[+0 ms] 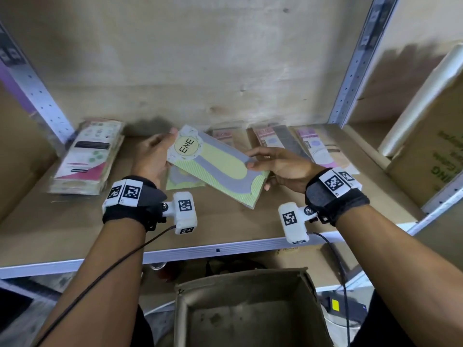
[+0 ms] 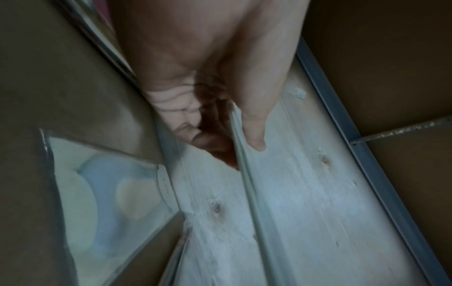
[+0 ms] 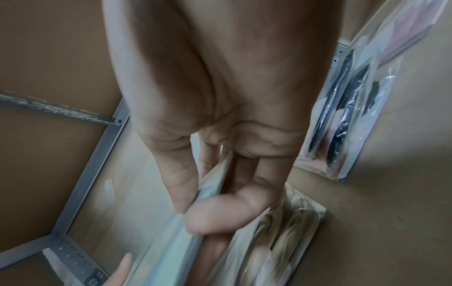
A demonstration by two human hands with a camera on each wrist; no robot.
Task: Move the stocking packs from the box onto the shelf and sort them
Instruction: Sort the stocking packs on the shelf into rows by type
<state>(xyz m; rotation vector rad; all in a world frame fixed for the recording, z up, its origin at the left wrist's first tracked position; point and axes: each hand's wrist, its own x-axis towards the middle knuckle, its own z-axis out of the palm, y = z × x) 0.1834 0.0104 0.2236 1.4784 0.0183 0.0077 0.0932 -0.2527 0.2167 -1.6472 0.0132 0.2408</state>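
Note:
A green-and-grey stocking pack bundle (image 1: pixel 220 169) marked ENE hangs tilted just above the shelf board (image 1: pixel 225 229). My left hand (image 1: pixel 162 151) grips its top end, thumb (image 2: pixel 254 135) on the front. My right hand (image 1: pixel 265 161) pinches its lower right edge (image 3: pixel 171 241) between thumb and curled fingers (image 3: pixel 220 212). Under the bundle, a matching green pack (image 1: pixel 183 182) lies flat on the shelf. A stack of pink-and-white packs (image 1: pixel 87 159) sits at the shelf's left. Pink and purple packs (image 1: pixel 270 140) stand in a row at the back right. The cardboard box (image 1: pixel 185 309) is below the shelf, open.
Perforated metal uprights (image 1: pixel 350 78) frame the bay on both sides. A large printed carton (image 1: pixel 431 156) with a white roll leaning on it fills the neighbouring bay on the right. The wooden back wall (image 1: pixel 200 71) closes off the shelf.

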